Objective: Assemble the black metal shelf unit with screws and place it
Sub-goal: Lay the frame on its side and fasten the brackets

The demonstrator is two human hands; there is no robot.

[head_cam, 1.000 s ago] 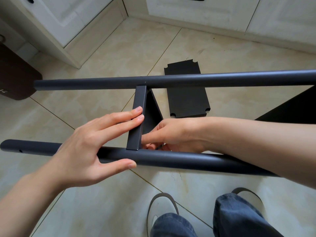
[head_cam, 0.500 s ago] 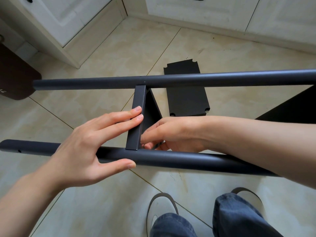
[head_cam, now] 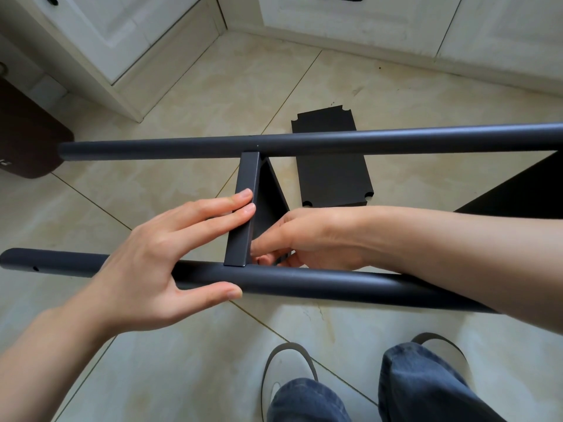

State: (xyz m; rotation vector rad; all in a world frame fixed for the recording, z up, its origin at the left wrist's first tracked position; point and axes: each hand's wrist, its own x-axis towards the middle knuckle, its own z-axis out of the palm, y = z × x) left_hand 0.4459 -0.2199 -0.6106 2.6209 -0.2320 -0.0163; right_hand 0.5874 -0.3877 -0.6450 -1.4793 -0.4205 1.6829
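Shelf frame [head_cam: 304,208]: black matte metal, held off the floor in front of the person; two long round tubes run side by side across the view.
Far tube [head_cam: 335,141]: smooth, round, spans from the left end cap out past the right edge.
Near tube [head_cam: 304,281]: same round profile, with a small hole near its left end.
Cross panel [head_cam: 242,214]: flat, sharp-edged black sheet, seen edge-on between the two tubes, meeting both at right angles.
Left hand [head_cam: 152,260]: fingers straight and spread; two fingertips press flat on the cross panel's edge, the thumb lies along the near tube's front. It braces, it does not wrap.
Right hand [head_cam: 310,239]: reaches in from the right, just behind the cross panel where it meets the near tube; fingers curled and pinched together at that joint. Whatever they pinch is hidden, too small to make out.
Loose panel [head_cam: 332,169]: flat black rectangle with notched corners, lying on the floor beyond the frame, near the cabinets.
Floor [head_cam: 182,117]: glossy beige marbled tiles with thin grout lines.
Cabinets [head_cam: 365,32]: white panelled doors along the far edge of the floor.
Brown object [head_cam: 27,141]: dark, rounded corner, at the left edge.
Below: blue denim legs [head_cam: 411,388] and pale slippers [head_cam: 283,373] on the tiles.
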